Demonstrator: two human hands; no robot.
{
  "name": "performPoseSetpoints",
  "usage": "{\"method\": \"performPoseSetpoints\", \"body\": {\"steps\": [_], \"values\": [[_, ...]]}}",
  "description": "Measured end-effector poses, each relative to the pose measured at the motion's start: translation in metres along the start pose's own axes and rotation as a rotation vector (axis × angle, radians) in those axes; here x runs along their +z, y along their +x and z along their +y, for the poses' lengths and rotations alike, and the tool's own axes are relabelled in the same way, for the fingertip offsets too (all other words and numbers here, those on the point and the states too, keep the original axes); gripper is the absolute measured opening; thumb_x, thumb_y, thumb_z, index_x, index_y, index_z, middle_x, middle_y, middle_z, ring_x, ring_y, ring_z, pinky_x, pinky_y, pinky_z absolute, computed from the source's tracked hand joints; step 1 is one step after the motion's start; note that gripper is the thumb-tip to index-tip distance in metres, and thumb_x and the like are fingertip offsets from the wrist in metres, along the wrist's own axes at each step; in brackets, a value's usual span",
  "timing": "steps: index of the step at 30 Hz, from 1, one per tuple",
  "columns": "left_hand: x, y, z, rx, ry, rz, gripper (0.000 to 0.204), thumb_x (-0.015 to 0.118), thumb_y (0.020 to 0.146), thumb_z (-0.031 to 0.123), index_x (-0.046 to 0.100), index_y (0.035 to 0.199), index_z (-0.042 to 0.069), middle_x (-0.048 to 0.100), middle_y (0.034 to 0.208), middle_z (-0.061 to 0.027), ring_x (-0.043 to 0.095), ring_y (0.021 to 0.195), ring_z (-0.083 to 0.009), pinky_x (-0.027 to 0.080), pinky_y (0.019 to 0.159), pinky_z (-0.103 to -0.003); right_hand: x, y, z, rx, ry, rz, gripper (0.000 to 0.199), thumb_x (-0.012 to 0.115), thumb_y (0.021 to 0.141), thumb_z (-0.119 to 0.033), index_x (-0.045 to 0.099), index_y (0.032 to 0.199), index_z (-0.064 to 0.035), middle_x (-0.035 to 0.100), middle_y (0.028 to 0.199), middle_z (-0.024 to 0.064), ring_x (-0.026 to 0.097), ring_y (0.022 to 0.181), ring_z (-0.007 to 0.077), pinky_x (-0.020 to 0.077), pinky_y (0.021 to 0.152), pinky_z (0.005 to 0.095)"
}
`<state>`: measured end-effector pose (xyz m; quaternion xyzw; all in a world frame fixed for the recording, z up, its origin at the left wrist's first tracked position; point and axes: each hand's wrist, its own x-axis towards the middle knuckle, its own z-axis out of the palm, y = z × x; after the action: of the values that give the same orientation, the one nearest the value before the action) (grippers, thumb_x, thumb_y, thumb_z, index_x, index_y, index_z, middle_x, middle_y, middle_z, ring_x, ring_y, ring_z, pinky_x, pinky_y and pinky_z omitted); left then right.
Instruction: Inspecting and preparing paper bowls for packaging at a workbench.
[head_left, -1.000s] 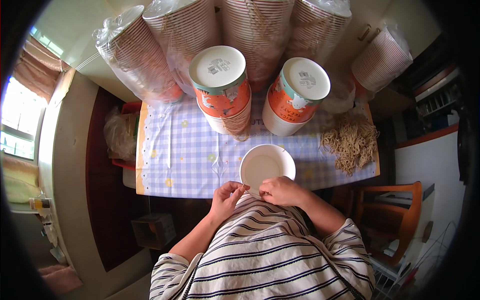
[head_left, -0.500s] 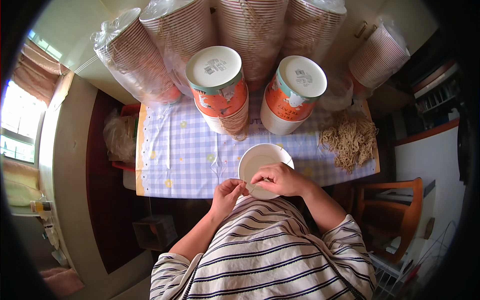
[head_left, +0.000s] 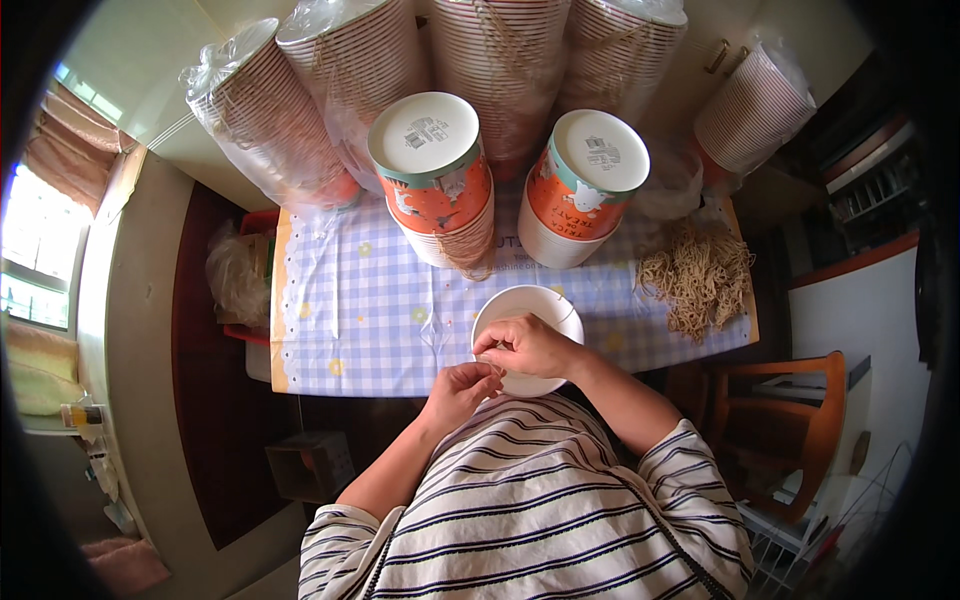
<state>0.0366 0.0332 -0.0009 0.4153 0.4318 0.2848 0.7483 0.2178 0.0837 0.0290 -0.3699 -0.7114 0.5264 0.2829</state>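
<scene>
A white paper bucket (head_left: 548,312) stands mouth-up at the table's front edge, close against my body. A thin beige cord (head_left: 567,297) shows at its far right rim. Over the near left rim, my left hand (head_left: 462,393) pinches a bit of cord between thumb and fingers. Just above it, my right hand (head_left: 530,346) reaches across the bucket's mouth, its fingertips closed on the cord. The two hands nearly touch, and the fingers hide most of the cord between them.
Upside-down orange bucket stacks stand behind, one left (head_left: 430,190) and one right (head_left: 585,195), cords hanging from the left one. A tangled cord pile (head_left: 698,280) lies at right on the checked tablecloth (head_left: 370,300). Tall bagged stacks (head_left: 500,80) line the back; a wooden chair (head_left: 825,430) stands right.
My right hand has moved left and slightly up over the bucket. The left hand has shifted a little right, closing the gap. The bucket has moved slightly left.
</scene>
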Motion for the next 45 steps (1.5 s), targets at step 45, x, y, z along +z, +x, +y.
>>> {"method": "performPoseSetpoints", "body": {"steps": [45], "values": [[-0.009,0.003,-0.01,0.016,-0.015,0.048,0.021,0.058,0.091,0.018,0.061,0.092,-0.003,0.062,0.077,-0.002,0.055,0.071,-0.0071,0.046,0.067,-0.022,0.008,-0.04,-0.002,-0.134,-0.447,0.285,0.009,0.065,0.076,-0.011,0.059,0.082,-0.0077,0.056,0.08,0.0053,0.057,0.077,0.0251,0.0429,0.071,0.0373]]}}
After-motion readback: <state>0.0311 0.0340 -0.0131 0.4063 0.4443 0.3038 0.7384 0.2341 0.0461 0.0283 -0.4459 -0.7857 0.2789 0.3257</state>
